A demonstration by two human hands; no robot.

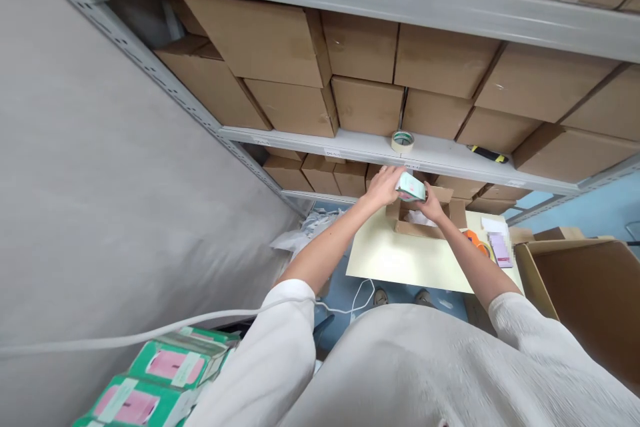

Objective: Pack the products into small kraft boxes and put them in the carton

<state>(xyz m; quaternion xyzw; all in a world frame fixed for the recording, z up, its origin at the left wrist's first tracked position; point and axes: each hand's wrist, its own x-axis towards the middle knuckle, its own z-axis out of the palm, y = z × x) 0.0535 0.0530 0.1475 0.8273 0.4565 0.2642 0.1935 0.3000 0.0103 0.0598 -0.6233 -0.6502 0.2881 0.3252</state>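
Note:
Between both my hands is a small box (412,185), pale green and white with a pink patch on its near side. My left hand (385,185) grips its left end, and my right hand (431,205) has its lower right corner. The box is held above an open cardboard box (419,229) standing on the table. Some white, crumpled packing material (420,218) shows inside that cardboard box. My fingers partly cover the ends of the small box.
A pale yellow table (400,257) bears an orange tape dispenser (475,240) and a purple item (500,248). Shelves of cartons rise ahead, with a tape roll (403,141) and a utility knife (487,154). Green and pink packages (167,365) lie lower left; a large carton (590,293) stands right.

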